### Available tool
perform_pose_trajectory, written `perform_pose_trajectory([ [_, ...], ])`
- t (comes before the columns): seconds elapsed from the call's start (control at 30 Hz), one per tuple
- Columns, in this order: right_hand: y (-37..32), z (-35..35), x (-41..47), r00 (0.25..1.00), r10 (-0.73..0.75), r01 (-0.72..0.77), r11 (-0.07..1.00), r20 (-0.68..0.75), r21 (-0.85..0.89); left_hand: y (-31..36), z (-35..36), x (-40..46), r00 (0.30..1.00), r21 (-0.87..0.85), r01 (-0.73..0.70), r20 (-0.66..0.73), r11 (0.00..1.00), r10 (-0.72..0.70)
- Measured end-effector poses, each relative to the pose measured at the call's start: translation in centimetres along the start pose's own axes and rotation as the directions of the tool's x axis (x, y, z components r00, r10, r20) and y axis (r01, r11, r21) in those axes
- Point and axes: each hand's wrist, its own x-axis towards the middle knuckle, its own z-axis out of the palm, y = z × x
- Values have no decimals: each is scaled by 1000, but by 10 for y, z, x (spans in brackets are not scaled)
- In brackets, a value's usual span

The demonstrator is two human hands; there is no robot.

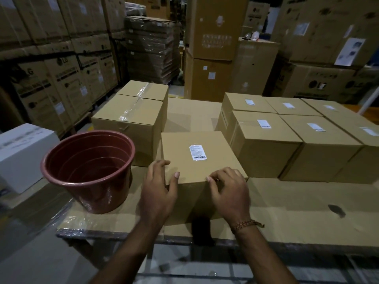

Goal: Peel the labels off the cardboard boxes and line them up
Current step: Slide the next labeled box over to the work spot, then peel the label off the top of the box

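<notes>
A cardboard box (184, 152) stands in front of me on the table, with a white barcode label (197, 152) stuck on its top. My left hand (159, 187) grips the box's near left corner, thumb on top. My right hand (229, 188) rests with bent fingers on the near top edge, toward the right corner. Several more labelled boxes (264, 140) stand in rows to the right, each with a small white label (263, 123) on top.
A brown plastic bucket (90, 171) stands on the table to the left of the box. Two taped boxes without labels (131, 117) sit behind it. A white box (20, 154) lies at far left. Tall stacks of warehouse cartons surround the cardboard-covered table (297, 212).
</notes>
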Motion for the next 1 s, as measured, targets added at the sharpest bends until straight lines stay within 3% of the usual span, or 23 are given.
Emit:
perform_pose_trajectory([
  [0.13,-1,0,9,998,59,-59,998,2,-18,20,5,28,974,64,-228,8,971,228],
  [0.2,1,1,12,997,75,-75,997,5,-34,24,14,47,963,133,-265,79,955,257],
  [0.33,6,5,28,995,92,-90,994,45,-57,21,45,86,967,252,-137,246,958,73],
  [0.43,16,8,55,977,104,-94,993,185,-66,17,60,101,962,317,-55,271,947,-35],
  [0.6,25,17,106,931,70,-41,995,359,-88,19,67,107,949,486,-136,313,864,-27],
  [0.83,27,49,142,910,53,-22,997,411,-80,23,67,105,943,576,-180,331,797,-26],
  [1.0,33,58,138,933,55,-29,997,356,-77,23,70,103,947,592,-169,320,788,-37],
])
